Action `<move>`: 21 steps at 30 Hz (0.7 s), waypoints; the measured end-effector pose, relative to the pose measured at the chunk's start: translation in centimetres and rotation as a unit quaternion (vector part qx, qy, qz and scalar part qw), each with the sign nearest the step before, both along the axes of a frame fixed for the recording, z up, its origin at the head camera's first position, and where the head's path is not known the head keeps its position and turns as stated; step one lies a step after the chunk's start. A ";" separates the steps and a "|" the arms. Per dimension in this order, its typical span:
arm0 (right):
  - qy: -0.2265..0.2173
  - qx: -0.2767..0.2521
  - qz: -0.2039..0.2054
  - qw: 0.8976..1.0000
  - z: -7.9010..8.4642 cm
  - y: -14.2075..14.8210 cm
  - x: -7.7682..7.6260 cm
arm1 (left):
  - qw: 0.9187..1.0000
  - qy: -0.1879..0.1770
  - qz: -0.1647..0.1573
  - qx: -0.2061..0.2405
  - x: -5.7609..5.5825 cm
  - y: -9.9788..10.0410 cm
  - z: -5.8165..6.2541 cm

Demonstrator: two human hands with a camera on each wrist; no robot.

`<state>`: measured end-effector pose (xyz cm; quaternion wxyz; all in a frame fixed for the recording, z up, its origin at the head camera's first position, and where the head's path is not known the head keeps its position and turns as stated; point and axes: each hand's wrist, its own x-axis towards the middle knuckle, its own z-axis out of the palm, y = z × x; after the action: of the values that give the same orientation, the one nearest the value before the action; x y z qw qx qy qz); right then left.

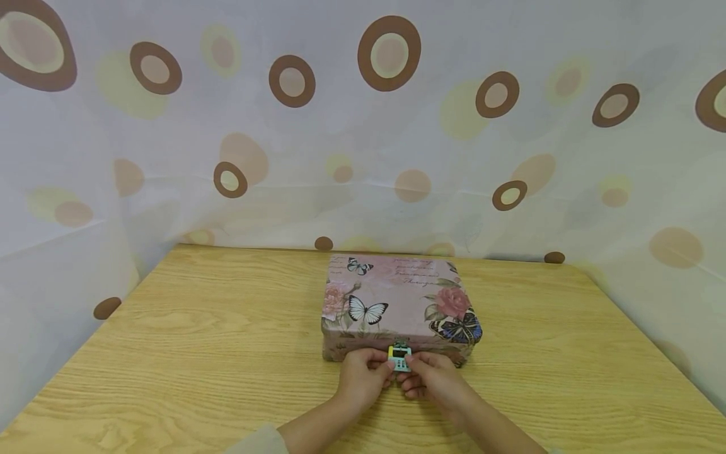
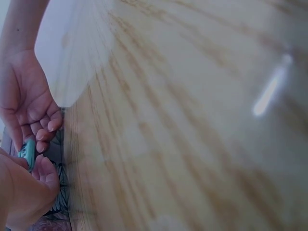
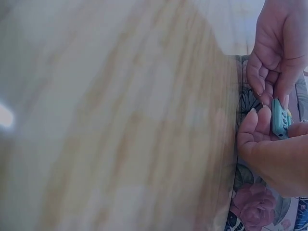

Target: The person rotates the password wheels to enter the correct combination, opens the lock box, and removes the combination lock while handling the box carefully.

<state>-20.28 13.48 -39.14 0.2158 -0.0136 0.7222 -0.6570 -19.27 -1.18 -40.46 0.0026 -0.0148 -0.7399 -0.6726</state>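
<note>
A small teal combination padlock (image 1: pixel 400 361) with a yellow left edge hangs at the front clasp of a pink box (image 1: pixel 397 296) printed with flowers and butterflies. My left hand (image 1: pixel 363 376) pinches the padlock's left side, its thumb on the front. From the other side, my right hand (image 1: pixel 435 378) holds the padlock between thumb and fingers. Number dials show on the padlock (image 3: pixel 280 118) in the right wrist view. In the left wrist view the near hand partly hides the padlock (image 2: pixel 29 153). The box lid is down.
The box stands on a wood-grain table (image 1: pixel 227 328), toward its back. Behind and at both sides hangs a pale curtain (image 1: pixel 340 139) with brown and yellow spots. A bright reflection shows on the tabletop (image 2: pixel 192 144) in the left wrist view.
</note>
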 end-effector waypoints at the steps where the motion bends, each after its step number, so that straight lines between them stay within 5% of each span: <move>1: 0.000 0.001 -0.001 1.000 0.0 0.0 0.0 | 1.000 0.000 0.000 0.000 0.0 0.0 0.0; 21: 0.033 0.031 0.014 0.999 -0.3 0.0 -0.1 | 1.000 0.011 -0.001 0.007 0.0 0.0 0.0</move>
<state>-20.35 13.52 -39.40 0.2011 -0.0391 0.7486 -0.6305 -19.25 -1.16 -40.49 0.0105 -0.0226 -0.7352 -0.6774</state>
